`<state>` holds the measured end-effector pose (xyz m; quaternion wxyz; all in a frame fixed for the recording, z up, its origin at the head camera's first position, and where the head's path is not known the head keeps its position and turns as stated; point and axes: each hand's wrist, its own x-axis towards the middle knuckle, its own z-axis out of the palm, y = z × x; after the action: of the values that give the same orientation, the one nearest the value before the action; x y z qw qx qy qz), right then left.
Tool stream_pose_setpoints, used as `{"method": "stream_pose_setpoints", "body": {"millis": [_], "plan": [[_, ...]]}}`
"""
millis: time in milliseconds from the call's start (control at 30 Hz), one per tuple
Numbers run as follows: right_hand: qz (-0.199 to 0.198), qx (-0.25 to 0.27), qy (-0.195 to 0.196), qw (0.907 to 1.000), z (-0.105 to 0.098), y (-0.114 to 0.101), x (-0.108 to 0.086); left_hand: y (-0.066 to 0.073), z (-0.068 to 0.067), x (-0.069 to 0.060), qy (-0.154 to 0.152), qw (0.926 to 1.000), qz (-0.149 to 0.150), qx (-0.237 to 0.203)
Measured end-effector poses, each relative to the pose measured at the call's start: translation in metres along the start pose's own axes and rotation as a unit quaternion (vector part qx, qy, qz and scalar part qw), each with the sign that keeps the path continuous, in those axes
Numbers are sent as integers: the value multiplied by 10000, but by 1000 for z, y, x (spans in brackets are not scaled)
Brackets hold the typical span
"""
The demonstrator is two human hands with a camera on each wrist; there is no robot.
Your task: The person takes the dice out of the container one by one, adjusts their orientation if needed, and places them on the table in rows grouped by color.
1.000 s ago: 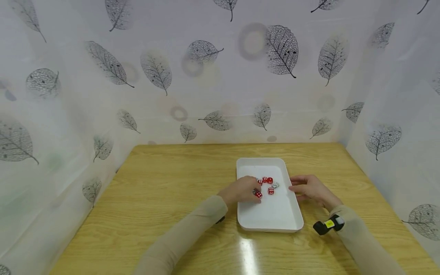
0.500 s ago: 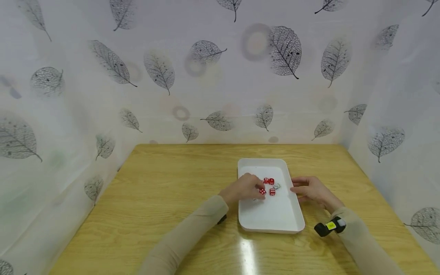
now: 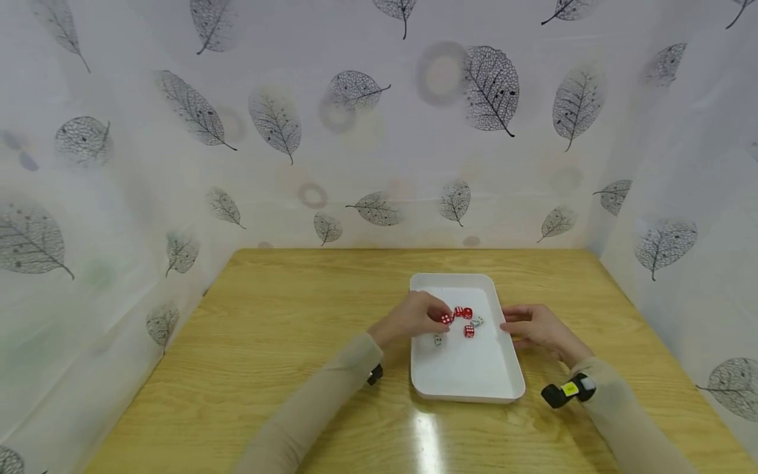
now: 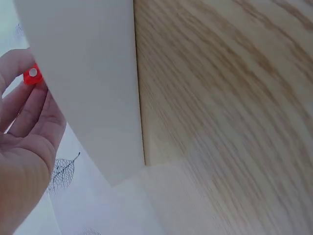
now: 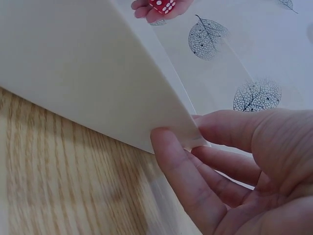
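Note:
Thumb and fingers of the left hand point(image 3: 408, 320) pinch a red die point(image 3: 446, 318) over the left part of the white tray point(image 3: 468, 375). That die point(image 4: 32, 74) shows between the fingertips in the left wrist view, partly behind the tray wall. A white die point(image 3: 439, 340) lies just below the hand. Other red dice point(image 3: 469, 331) and white dice point(image 3: 478, 321) lie near the tray's middle. The right hand point(image 3: 541, 330) rests extended fingers against the tray's right side; in the right wrist view, a fingertip point(image 5: 164, 139) touches the outer wall.
The tray stands on a wooden table point(image 3: 296, 309), right of its middle. Pale curtains with a leaf pattern point(image 3: 379, 145) hang behind the table and on both sides. A black wrist device point(image 3: 568, 390) sits on the right wrist.
Compared with half a second ago, the left hand has shifted left and slightly away with the red die, uncovering the white die below it. The right hand stays against the tray.

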<state>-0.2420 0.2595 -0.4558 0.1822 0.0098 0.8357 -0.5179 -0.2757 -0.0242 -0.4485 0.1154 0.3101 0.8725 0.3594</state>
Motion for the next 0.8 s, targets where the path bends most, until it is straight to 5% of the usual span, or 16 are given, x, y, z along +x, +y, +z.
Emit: {"method": "stream_pose_setpoints", "body": {"millis": [300,533,800], "plan": [[-44,21,-76,10000,-1,-4,-3,-7,-17,-11,195,9960,-236,-838],[-74,37,-64,9999,0,-1,-1,-19,-31,-19,590,9940,-338,-861],[-63,42,-48,10000,0,-1,0,-49,-48,-26,997,9902,-270,-936]]}}
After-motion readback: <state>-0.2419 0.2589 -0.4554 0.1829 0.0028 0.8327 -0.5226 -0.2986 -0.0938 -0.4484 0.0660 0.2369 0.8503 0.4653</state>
